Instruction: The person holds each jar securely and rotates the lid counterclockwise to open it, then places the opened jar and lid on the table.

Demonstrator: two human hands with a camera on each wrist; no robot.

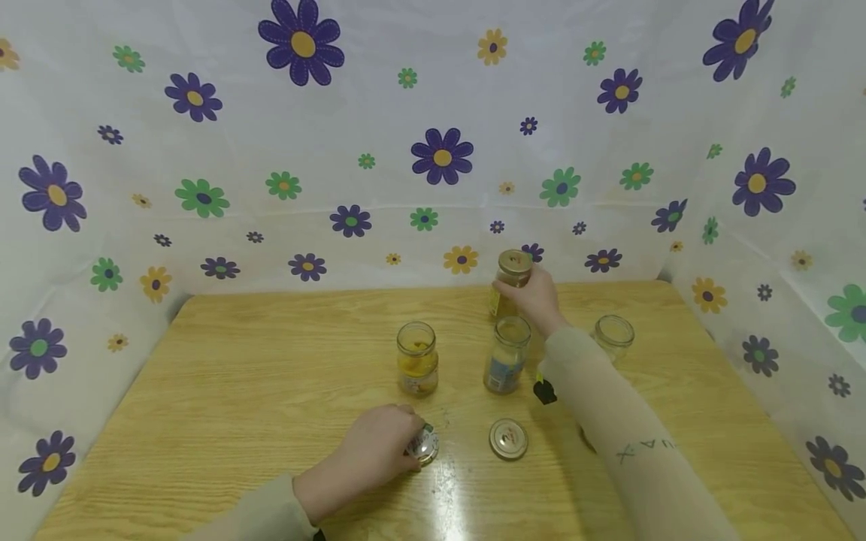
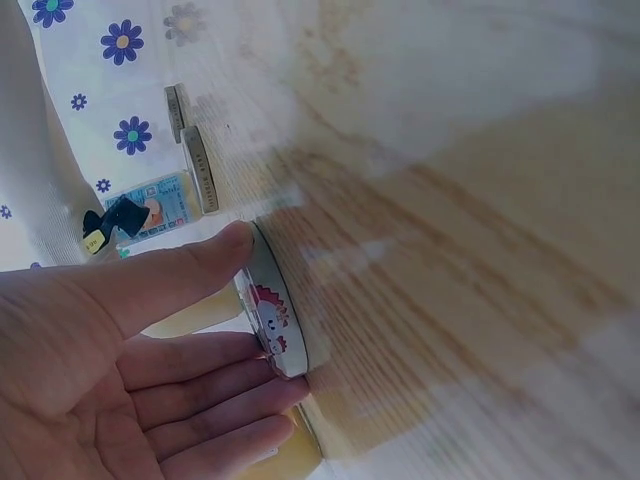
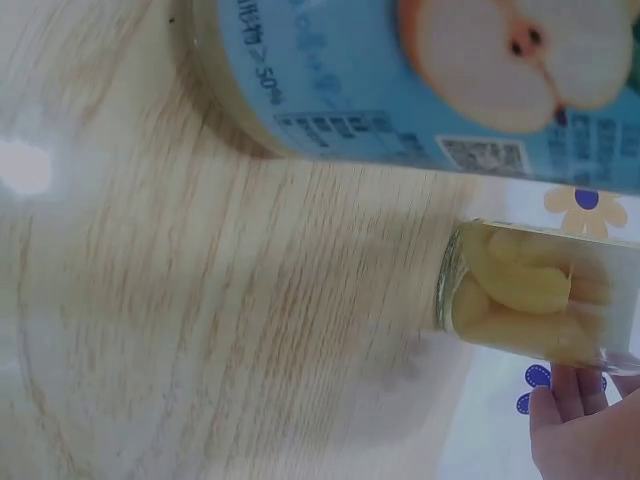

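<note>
My left hand [image 1: 375,439] pinches a printed jar lid [image 1: 425,445] low at the table's front; in the left wrist view the lid [image 2: 275,305] stands edge-on between thumb and fingers. At the back, my right hand [image 1: 537,297] grips a glass jar [image 1: 503,306] with a gold lid [image 1: 516,261]. Pale yellow fruit pieces show through this jar [image 3: 515,290] in the right wrist view. Beyond the left hand stands a lidless jar [image 1: 417,364] with yellow contents. A lidless jar with a blue label [image 1: 504,372] is just in front of the right hand.
A loose gold lid [image 1: 508,439] lies right of the left hand. Another lidless jar [image 1: 614,334] stands behind the right sleeve [image 1: 609,413], partly covered by it. A black piece [image 1: 544,391] with a yellow tag shows beside that sleeve. Flowered cloth [image 1: 379,135] surrounds the wooden table [image 1: 271,361].
</note>
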